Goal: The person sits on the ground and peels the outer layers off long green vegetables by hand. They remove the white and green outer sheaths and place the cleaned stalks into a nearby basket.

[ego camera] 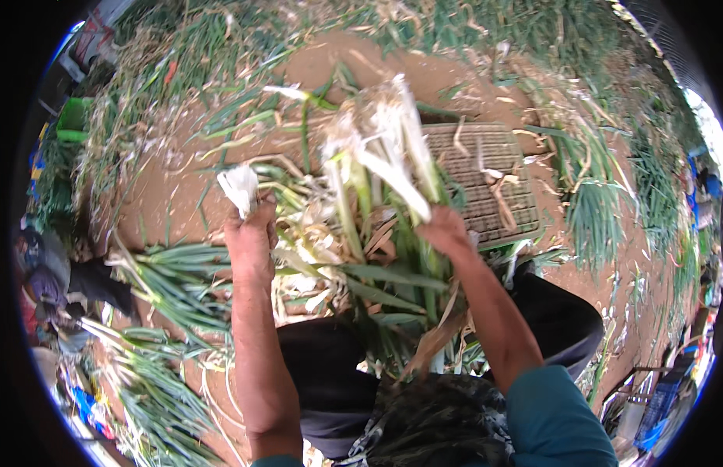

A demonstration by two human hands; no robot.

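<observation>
My left hand [252,233] is closed around the white ends of some green onion stalks [240,185], which stick up above the fist. Across from it, my right hand [446,230] grips a white-stemmed green onion [396,181] at the right side of a large bunch. That bunch [350,187] has its roots pointing away from me, and its green leaves reach down over my lap. Peeled skins and pale leaves [315,233] lie between the two hands. The fingertips of both hands are partly hidden.
An upturned or flat plastic crate [484,192] with dry scraps on it lies beyond my right hand. Green onions [175,286] lie at left, with more [598,216] at right and along the far side. A person [52,280] is at the left edge, and a green container [74,119] stands at upper left.
</observation>
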